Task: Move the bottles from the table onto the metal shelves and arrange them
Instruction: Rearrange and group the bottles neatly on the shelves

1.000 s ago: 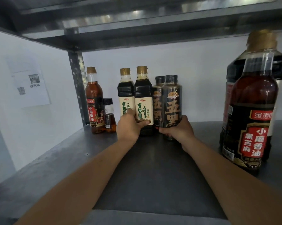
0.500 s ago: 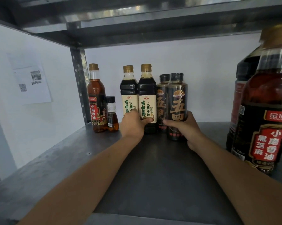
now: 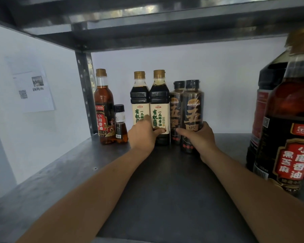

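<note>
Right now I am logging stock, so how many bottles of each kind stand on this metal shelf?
Tall amber oil bottle with gold cap: 1
Small amber bottle with black cap: 1
Dark soy sauce bottles with cream labels: 2
Dark round bottles with black caps: 2
Big amber sesame oil bottle at near right: 1
Dark bottle behind it: 1
Total: 8
</note>
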The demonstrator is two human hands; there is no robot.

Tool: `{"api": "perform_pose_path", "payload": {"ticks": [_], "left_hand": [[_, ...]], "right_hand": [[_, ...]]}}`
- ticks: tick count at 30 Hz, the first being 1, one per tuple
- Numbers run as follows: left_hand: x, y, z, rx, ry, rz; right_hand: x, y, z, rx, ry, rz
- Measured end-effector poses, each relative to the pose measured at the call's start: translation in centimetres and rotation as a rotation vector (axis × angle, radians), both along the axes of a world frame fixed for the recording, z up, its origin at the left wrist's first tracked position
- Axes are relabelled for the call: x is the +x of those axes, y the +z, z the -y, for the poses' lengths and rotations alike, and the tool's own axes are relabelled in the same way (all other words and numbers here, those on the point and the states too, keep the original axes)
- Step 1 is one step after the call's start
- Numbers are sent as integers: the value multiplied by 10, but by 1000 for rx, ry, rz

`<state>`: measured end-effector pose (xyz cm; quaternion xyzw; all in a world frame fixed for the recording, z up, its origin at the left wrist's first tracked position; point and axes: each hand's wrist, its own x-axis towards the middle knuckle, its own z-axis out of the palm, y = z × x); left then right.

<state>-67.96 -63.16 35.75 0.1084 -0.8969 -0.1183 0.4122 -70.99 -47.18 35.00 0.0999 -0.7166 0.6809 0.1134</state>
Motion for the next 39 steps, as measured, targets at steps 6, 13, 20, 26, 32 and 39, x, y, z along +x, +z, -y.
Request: {"api": "perform_pose_path", "payload": {"ticks": [6,13,20,26,32,39], "left_hand": [[-13,22,-14,-241,-164,-414],[-41,76,-36,-391,-204,-264],[-58,114,-58,-419,-237,12],[-50,126,-47,-125,-549,-6],[-37,136,-44,42,-668,39],[-37,137,-43,-4,-635,46]], "right_hand": [[1,1,-1,50,-205,-3],[-1,-1,2,-20,-193,-29],[-11,-3,6,-43,-251,23],[-16,-3,8,-63,-298,47],[-18,-4,9,-55,-296,44],[-18,-2,5,-45,-273,54]]}}
